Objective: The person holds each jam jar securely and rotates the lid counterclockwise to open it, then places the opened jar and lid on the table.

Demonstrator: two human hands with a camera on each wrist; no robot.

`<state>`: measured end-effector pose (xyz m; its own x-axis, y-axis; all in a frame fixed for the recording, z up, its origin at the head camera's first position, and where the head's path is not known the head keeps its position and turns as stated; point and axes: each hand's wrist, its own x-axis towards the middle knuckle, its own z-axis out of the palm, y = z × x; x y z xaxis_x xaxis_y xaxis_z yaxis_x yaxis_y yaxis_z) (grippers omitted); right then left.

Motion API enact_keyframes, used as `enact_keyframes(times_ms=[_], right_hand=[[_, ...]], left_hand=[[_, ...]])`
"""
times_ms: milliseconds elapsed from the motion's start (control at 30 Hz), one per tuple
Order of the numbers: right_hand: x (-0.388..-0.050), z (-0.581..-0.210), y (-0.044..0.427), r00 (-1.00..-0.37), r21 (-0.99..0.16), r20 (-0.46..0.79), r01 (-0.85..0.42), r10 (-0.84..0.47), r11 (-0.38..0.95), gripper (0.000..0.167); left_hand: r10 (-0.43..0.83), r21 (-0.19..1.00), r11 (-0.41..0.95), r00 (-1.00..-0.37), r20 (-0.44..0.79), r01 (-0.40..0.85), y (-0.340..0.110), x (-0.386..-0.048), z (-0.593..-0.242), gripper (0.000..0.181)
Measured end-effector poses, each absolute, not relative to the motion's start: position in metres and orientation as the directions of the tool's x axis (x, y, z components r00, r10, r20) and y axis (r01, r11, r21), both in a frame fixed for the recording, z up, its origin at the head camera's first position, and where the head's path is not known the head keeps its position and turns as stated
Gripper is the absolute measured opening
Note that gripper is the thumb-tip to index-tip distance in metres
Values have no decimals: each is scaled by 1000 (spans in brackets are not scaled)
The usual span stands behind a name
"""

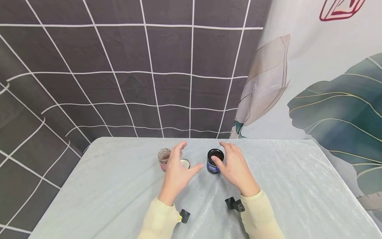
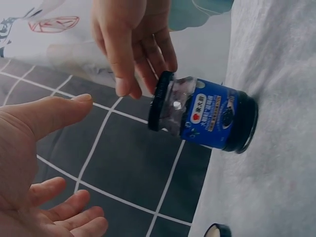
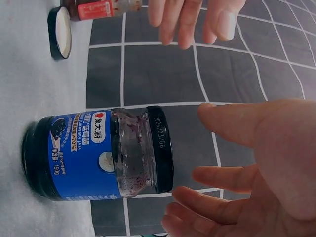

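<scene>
A person works barehanded at a cloth-covered surface [image 1: 286, 182], both arms reaching forward over a pair of glass jars. The right hand [image 1: 238, 169], thumb and fingers spread wide and grasping nothing, hovers just above the lid of a blue-labelled jar [image 3: 94, 158] marked "Blueberry Jam"; whether any fingertip brushes the lid cannot be told. The jar stands upright in front of that hand, its dark lid [image 3: 160, 148] seated on the mouth and bearing a date stamp on its side, with smears of jam visible inside the clear neck. The left hand [image 1: 178, 171], also wide open and with nothing in its grasp, hangs in the air to the left of the blue-labelled jar, its thumb well away from its fingers. Partly hidden behind it, an open red-labelled jar [image 1: 164, 156] stands upright on the left, and a loose lid [image 1: 185, 163] lies beside it with its pale inside facing up. Dark wrist cameras [image 1: 238, 204] sit at the cuffs of cream sleeves [image 1: 161, 219]. Behind the surface hang a dark backdrop [image 1: 170, 49] with white grid lines and, to the right, a white curtain [image 1: 301, 66] printed with large leaves
</scene>
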<state>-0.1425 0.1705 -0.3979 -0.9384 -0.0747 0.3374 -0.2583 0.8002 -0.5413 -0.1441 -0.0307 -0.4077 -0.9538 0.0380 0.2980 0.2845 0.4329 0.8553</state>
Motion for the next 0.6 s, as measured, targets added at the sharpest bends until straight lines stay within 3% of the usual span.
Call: enact_keyframes(times_ms=[600], right_hand=[[-144, -400, 170, -945, -542, 319, -241, -68, 805, 64]], left_hand=[[75, 859, 453, -970, 230, 238, -16, -151, -426, 87]])
